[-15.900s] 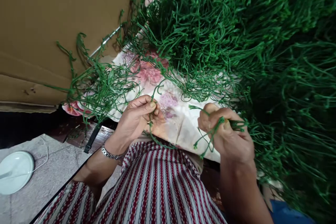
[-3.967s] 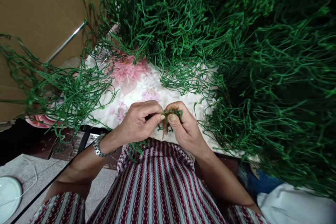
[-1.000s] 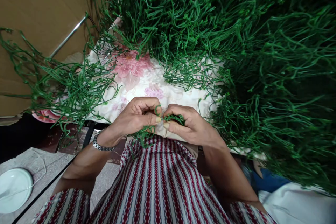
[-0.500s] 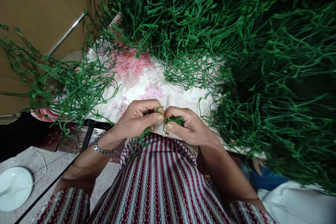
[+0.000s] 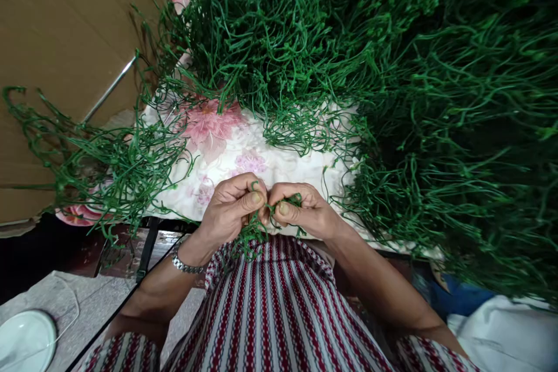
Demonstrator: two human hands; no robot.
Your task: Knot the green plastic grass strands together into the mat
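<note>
My left hand (image 5: 238,203) and my right hand (image 5: 303,209) meet in front of my waist, both with thumb and forefinger pinched. Between them are thin, curly green stems (image 5: 251,238), plastic-looking, some hanging below my left fingers. A small tangle of the same green stems (image 5: 293,200) is tucked in my right hand, partly hidden by the fingers. Just beyond my hands lies a white cloth with pink flowers (image 5: 288,165). The exact joint between my fingertips is too small to make out.
A large heap of green stems (image 5: 279,40) covers the back and right side. A smaller pile (image 5: 126,168) lies to the left, beside a cardboard sheet (image 5: 65,29) and a metal rod (image 5: 110,90). At lower left is a round white object (image 5: 28,340); white fabric (image 5: 501,331) is at lower right.
Both hands have shifted slightly with the camera view and stay together. More green stems now hang under my left hand, and the tangle in my right hand shows less.
</note>
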